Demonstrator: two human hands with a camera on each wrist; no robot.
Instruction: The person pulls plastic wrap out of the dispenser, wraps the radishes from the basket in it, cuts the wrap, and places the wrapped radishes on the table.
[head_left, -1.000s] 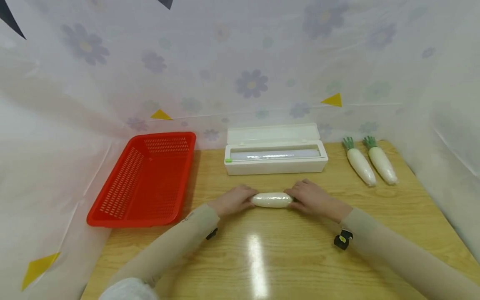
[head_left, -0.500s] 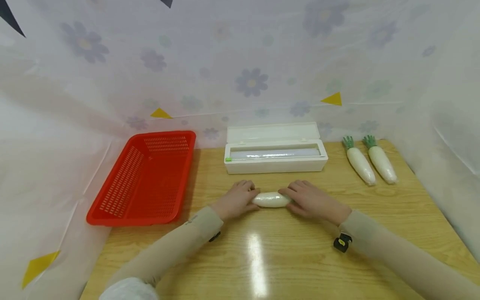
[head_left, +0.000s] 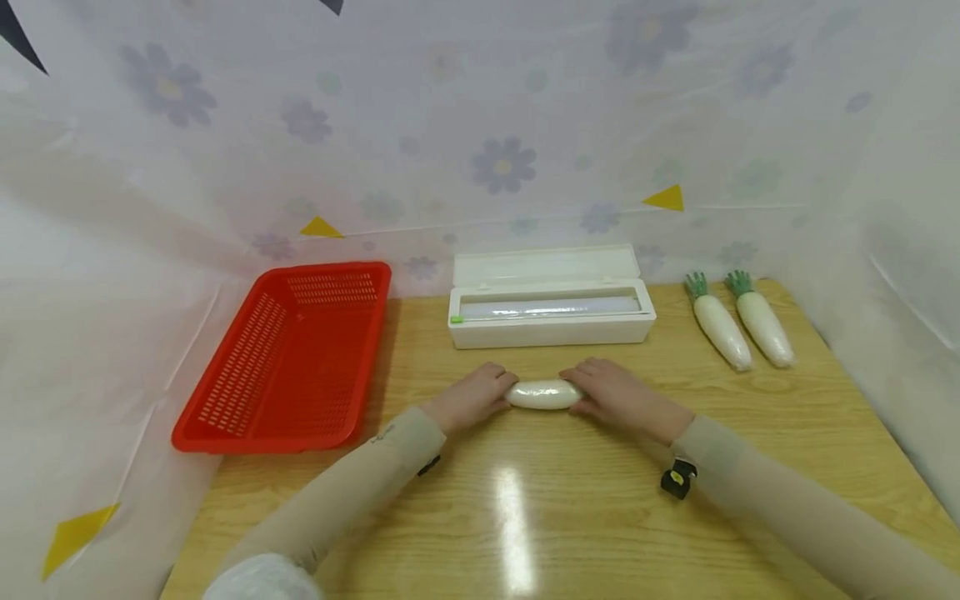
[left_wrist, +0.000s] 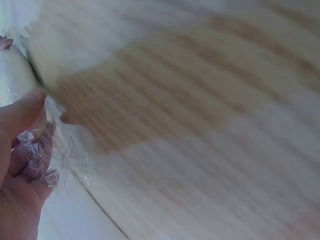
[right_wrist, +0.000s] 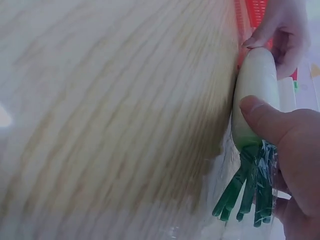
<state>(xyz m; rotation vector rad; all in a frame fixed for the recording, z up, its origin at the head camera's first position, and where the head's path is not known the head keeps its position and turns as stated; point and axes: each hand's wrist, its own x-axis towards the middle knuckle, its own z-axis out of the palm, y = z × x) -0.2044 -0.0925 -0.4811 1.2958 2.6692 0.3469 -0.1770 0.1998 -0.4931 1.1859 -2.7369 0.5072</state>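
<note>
A white radish [head_left: 545,394] with shiny cling film about it lies crosswise between my two hands, near the middle of the table. My left hand [head_left: 471,400] grips its left end, where loose crinkled film [left_wrist: 42,150] sticks out past the fingers. At the other end my right hand [head_left: 618,398] holds the radish, its thumb [right_wrist: 262,117] pressed on the white body. Green cut stems [right_wrist: 247,185] show at that end in the right wrist view, covered by clear film. The fingers behind the radish are partly hidden.
Behind the hands stands a white cling film box [head_left: 551,333], lid up, with a roll inside. On the left is a red basket [head_left: 367,367]. Two film-covered radishes, one nearer [head_left: 722,332] and one farther right [head_left: 765,329], lie at the back right of the wooden table [head_left: 600,517].
The radish has shifted slightly away from the body, turning a little between the hands. Both hands keep hold of its ends; the fingers have changed position slightly. Box, basket and other radishes stay put.
</note>
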